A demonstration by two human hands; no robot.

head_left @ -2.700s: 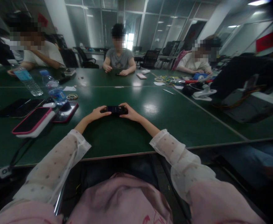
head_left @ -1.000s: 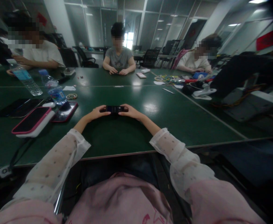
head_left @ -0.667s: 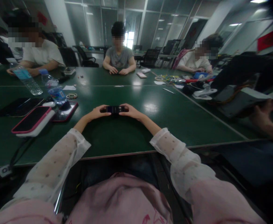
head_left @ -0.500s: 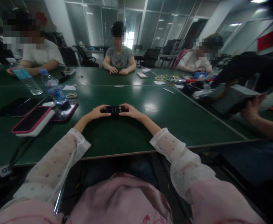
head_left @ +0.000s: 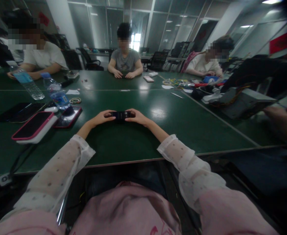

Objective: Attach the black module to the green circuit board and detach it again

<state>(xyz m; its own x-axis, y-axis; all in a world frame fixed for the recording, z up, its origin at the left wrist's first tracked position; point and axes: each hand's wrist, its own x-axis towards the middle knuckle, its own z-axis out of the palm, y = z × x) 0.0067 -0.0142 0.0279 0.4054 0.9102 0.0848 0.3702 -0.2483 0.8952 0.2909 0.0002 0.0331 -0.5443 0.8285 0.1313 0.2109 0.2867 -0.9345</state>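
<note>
A black phone (head_left: 120, 115) lies sideways between my two hands, low over the green table (head_left: 124, 143). Its dark screen faces me, with faint marks I cannot read. My left hand (head_left: 103, 118) grips its left end, thumb along the near edge. On the opposite end, my right hand (head_left: 136, 117) holds on the same way, fingers curled behind. The hands hide both ends of the phone.
At left are a pink-edged phone (head_left: 34, 125) on a white block, another phone (head_left: 68, 117), bottles (head_left: 57, 94) and a tape roll (head_left: 75, 100). Cables (head_left: 180, 82), a pen (head_left: 177, 95) and a grey metal box (head_left: 246, 101) are to the right. Several people sit around.
My hands and the phone stay nearly still. At the right, a neighbour's hand has come away from the grey metal box and moved lower, blurred.
</note>
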